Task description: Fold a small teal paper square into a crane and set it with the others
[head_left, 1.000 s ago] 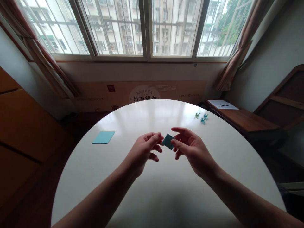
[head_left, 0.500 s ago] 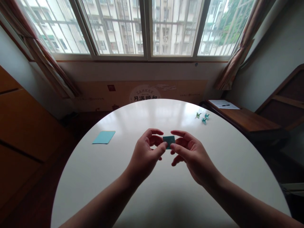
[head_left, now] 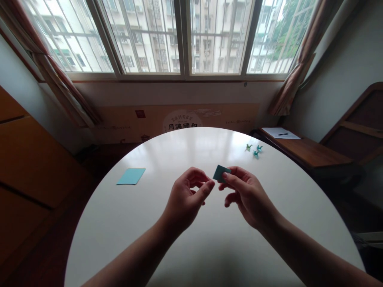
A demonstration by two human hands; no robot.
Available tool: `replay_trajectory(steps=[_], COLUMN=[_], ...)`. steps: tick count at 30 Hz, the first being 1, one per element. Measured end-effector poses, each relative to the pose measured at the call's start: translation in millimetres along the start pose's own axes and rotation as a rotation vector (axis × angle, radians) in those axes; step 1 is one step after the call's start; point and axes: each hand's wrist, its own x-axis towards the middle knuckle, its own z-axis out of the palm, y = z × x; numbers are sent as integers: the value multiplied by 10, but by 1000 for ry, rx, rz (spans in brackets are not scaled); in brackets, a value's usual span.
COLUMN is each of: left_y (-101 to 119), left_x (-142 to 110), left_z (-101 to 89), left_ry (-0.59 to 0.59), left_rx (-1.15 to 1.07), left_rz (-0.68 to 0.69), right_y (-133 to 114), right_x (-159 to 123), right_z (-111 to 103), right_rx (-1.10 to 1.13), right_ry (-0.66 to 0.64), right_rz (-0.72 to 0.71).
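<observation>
1. Fingers of the right hand [head_left: 249, 195] pinch the small teal paper square [head_left: 219, 172], thumb on top and the others beneath. Gripping its right side leaves the left part exposed and accessible to the other hand.

2. On the left hand [head_left: 184, 195], thumb and forefinger draw together right by the square's left corner. Whether they grip that corner, I cannot tell; being so close, they seem well placed to steady or turn it.

3. The square is up off the white table [head_left: 191, 247], near the middle, tilted with a corner toward the left hand. Held in the air, it can be angled freely, and both its faces can be reached.

4. Light-blue paper [head_left: 131, 176] lies flat at the left, well apart from the hands, probably so that it is within reach yet out of their way.

5. Three little folded birds, one green [head_left: 249, 147] and two blue [head_left: 259, 148], stand grouped at the far right. That spot likely protects their thin shapes from a passing sleeve or wrist.
</observation>
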Motion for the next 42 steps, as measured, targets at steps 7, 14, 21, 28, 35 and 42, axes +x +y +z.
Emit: replay_trajectory(steps=[7, 14, 21, 28, 35, 42], left_y=[79, 91, 104, 93, 115, 143], left_x=[25, -2, 21, -2, -23, -26], left_z=[-103, -53, -82, -99, -82, -81], left_ry=[-29, -98, -95, -103, -103, -104], left_rx=[109, -15, 18, 70, 33, -5], left_rz=[153, 136, 203, 221, 131, 162], right_y=[-50, -75, -87, -72, -63, -47], right_x=[-2, -45, -49, -33, -63, -94], right_z=[-11, 25, -8, -29, -22, -33], right_rx=[-26, 25, 155, 112, -209, -297], right_ry=[12, -73, -204, -216, -191, -186], right_rz=[-22, -3, 178, 104, -227, -347])
